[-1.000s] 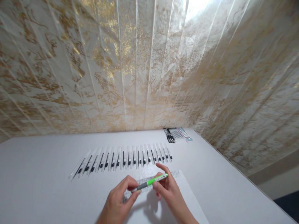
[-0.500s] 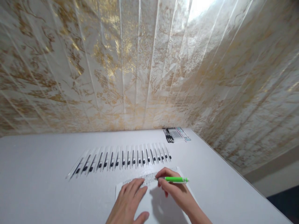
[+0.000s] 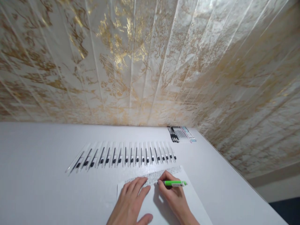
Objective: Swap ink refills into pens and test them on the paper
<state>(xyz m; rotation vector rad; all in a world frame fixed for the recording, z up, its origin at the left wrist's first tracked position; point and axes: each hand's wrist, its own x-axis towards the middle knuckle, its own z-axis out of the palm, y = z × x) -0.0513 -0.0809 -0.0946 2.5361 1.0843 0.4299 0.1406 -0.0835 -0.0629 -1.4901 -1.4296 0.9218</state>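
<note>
"Two hands at the paper (image 3: 151, 201), I see. What does the right hand (image 3: 173, 197) have?"

"A green pen (image 3: 173, 183), pinched snugly between thumb and fingers near its dark front end. It's over the paper's right half, back end pointing off to the right."

"Is the tip touching the paper?"

"Can't tell, it's too small from here. It sits just below the writing (image 3: 153, 177) that runs along the paper's far edge."

"And the left hand (image 3: 131, 200)?"

"Palm down on the paper's left part, thumb spread wide from the fingers. I see nothing held in it. Its fingertips come up to the writing."

"What's lined up beyond the paper?"

"A row of slim clear sticks (image 3: 126, 160) with dark bits on them, side by side, just past the far edge and running on out to the paper's left. The leftmost ones slant the most."

"Farther off than those?"

"A bundle (image 3: 181, 134), beyond the paper's far right corner: dark pens on one side, pale blue ends on the other."

"All on one white table (image 3: 47, 187)."

"Yes, paper flat on it too, and well beyond the paper stands the gold-patterned wall (image 3: 140, 78)."
</note>
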